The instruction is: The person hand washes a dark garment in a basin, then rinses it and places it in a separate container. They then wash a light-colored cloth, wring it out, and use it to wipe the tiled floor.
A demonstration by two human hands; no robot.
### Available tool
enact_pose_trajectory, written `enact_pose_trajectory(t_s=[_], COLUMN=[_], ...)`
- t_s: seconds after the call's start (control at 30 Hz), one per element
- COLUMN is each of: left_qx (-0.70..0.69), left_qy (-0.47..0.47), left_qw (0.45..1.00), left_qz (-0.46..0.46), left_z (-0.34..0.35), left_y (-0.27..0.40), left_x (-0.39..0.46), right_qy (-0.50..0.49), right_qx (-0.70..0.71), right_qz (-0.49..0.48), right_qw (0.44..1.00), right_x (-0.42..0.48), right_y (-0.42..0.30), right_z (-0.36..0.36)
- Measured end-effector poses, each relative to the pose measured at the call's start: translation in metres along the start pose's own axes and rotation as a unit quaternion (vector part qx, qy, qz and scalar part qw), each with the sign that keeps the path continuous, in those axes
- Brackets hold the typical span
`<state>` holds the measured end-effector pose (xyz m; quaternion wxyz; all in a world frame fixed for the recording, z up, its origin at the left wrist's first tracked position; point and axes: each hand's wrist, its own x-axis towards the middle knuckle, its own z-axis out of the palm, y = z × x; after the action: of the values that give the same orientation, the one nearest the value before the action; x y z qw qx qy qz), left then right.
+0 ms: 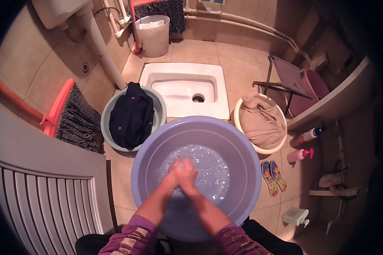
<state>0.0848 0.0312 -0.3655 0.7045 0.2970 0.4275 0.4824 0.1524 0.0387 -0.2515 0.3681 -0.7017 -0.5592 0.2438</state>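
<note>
My left hand [175, 169] and my right hand [188, 172] are pressed together, blurred, over the left part of a large purple plastic basin [245, 143]. Rippling clear water [210, 172] covers the basin's bottom. Whether anything small sits between the palms is hidden. To the basin's upper left, a grey-green basin [161, 103] holds a dark navy garment [132, 118] with copper-coloured buttons. At its upper right, a cream basin [237, 110] holds a bunched beige knitted garment [261, 124].
Beyond the basins lies a white squat toilet [185, 110] set in the tiled floor. Patterned insoles [273, 178], pump bottles [298, 155] and a folding stool [287, 75] stand right. A mop [78, 124] and louvred door [51, 191] are left; a waste bin [154, 38] is behind.
</note>
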Motion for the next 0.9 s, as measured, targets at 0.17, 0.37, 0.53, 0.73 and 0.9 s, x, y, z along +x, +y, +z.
enact_pose_trajectory(t_s=[0.17, 0.37, 0.53, 0.73, 0.9], left_qx=[-0.078, -0.051, -0.200, -0.393, -0.052], left_qy=[0.072, 0.140, 0.127, -0.208, 0.062], left_qw=[0.947, 0.944, 0.949, 0.866, 0.963], left_qz=[-0.302, -0.294, -0.207, -0.228, -0.259], left_z=[0.057, 0.046, -0.018, -0.005, 0.058], left_y=[0.058, 0.073, 0.045, 0.016, 0.049], left_x=[0.016, 0.009, 0.022, 0.031, 0.011], right_qy=[-0.021, 0.026, -0.155, -0.049, -0.054], right_qx=[-0.060, -0.094, 0.135, 0.041, -0.071], right_qz=[0.025, 0.057, -0.046, 0.090, 0.023], right_qw=[0.998, 0.994, 0.978, 0.994, 0.996], right_x=[0.067, 0.015, -0.026, 0.004, 0.071], right_y=[0.082, 0.108, -0.010, -0.011, 0.066], right_z=[-0.037, -0.007, -0.013, -0.008, -0.030])
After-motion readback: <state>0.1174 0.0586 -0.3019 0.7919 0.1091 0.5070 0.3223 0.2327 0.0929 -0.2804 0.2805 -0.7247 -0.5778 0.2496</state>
